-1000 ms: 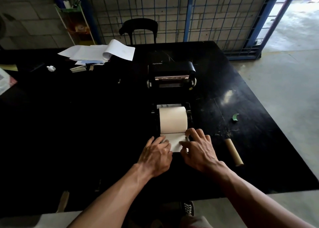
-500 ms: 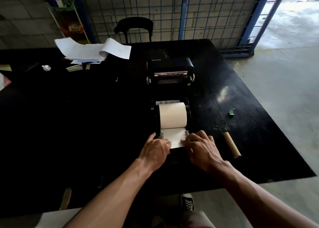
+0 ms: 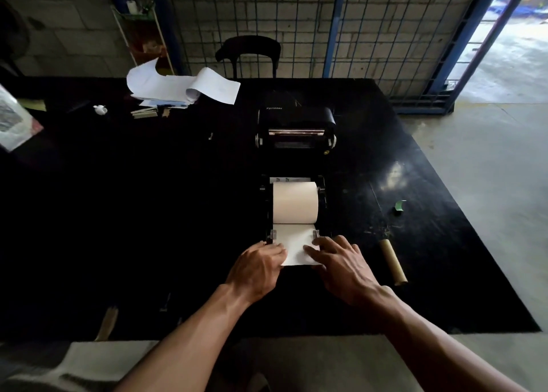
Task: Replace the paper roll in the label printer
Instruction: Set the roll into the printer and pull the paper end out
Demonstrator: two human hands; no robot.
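Observation:
The black label printer [image 3: 296, 130] lies open on the black table [image 3: 148, 213], its lid tipped back and away from me. A full cream paper roll [image 3: 295, 202] sits in the printer's bay. The roll's loose white paper end [image 3: 293, 245] is drawn toward me between two small grey guides. My left hand [image 3: 256, 268] presses the left edge of this paper end with its fingertips. My right hand [image 3: 341, 262] lies on the right edge, fingers spread. An empty cardboard core [image 3: 393, 261] rests on the table to the right.
A stack of white papers [image 3: 181, 87] lies at the far left of the table, with a small white object [image 3: 100, 110] beside it. A green scrap [image 3: 399, 205] sits right of the printer. A black chair [image 3: 248, 52] stands behind the table, before a wire fence.
More paper is drawn out from the roll toward me. Both hands stay at the paper's edges, shifted slightly nearer along the strip.

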